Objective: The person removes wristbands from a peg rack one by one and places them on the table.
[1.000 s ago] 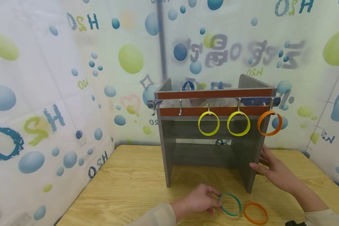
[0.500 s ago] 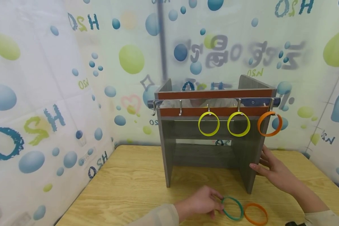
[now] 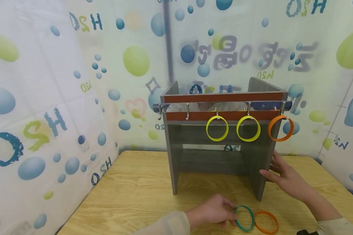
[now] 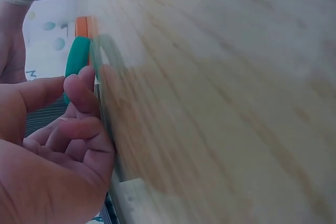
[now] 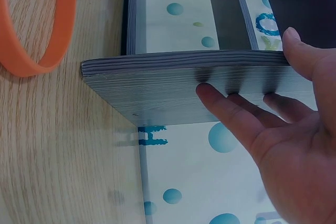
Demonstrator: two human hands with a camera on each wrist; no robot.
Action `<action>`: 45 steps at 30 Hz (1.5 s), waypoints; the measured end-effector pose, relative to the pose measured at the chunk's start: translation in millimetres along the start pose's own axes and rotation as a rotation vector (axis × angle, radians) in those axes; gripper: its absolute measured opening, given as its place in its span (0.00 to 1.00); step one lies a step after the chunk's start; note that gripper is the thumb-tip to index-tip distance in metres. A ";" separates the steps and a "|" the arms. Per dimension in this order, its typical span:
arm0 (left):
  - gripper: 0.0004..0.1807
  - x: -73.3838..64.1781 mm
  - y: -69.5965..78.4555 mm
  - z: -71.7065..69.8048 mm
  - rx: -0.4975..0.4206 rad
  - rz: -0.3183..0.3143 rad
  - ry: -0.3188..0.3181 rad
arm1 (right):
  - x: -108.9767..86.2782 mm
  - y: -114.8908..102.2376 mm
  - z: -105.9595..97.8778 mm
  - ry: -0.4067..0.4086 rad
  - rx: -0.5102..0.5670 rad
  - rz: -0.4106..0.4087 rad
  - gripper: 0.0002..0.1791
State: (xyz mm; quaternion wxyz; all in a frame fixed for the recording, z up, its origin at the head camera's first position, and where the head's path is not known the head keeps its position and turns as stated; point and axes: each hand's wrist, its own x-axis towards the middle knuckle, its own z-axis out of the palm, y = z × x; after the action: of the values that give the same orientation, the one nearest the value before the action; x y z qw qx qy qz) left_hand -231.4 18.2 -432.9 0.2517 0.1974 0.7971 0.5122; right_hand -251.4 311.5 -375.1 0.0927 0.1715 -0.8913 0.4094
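With thumb and forefinger, my left hand (image 3: 213, 210) pinches a teal wristband (image 4: 79, 53) by its left side, close over the table. The band is tilted up, its far side right at an orange wristband (image 5: 65, 9) that lies on the table. My right hand (image 3: 289, 182) holds the right side panel of a grey wooden shelf (image 3: 254, 166). Its thumb is at the panel's front edge and its fingertips (image 5: 205, 90) touch the outer face. Two yellow wristbands (image 3: 248, 140) and another orange wristband (image 3: 280, 140) hang from the hook rail (image 3: 176, 107) on the shelf's front.
The shelf stands upright on the wood-grain table (image 3: 129, 186). Two hooks at the left of the rail bear nothing, the second hook (image 3: 188, 112) in front of a red-brown strip. A patterned curtain (image 3: 106, 81) encloses the table at the back and sides.
My left hand has slid a little to the right with the teal wristband, tilting it up and bringing it against the orange one. My right hand stays at the shelf.
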 end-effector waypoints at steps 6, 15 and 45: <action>0.09 -0.5 -0.5 -0.8 0.000 0.014 -0.009 | 0.2 -1.1 0.3 0.000 0.004 0.007 0.56; 0.09 -0.1 0.9 -0.3 -0.007 0.044 0.001 | 0.3 1.2 0.2 -0.003 0.000 -0.001 0.55; 0.20 -15.8 91.8 -90.3 -0.294 0.390 0.332 | -0.2 1.3 -0.9 0.009 -0.018 -0.021 0.56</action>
State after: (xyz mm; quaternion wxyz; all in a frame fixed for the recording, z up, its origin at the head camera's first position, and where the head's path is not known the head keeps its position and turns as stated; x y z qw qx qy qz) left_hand -268.1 -19.2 -314.2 0.0407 0.2216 0.6915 0.6863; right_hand -251.7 313.1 -375.5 0.1023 0.1781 -0.8928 0.4009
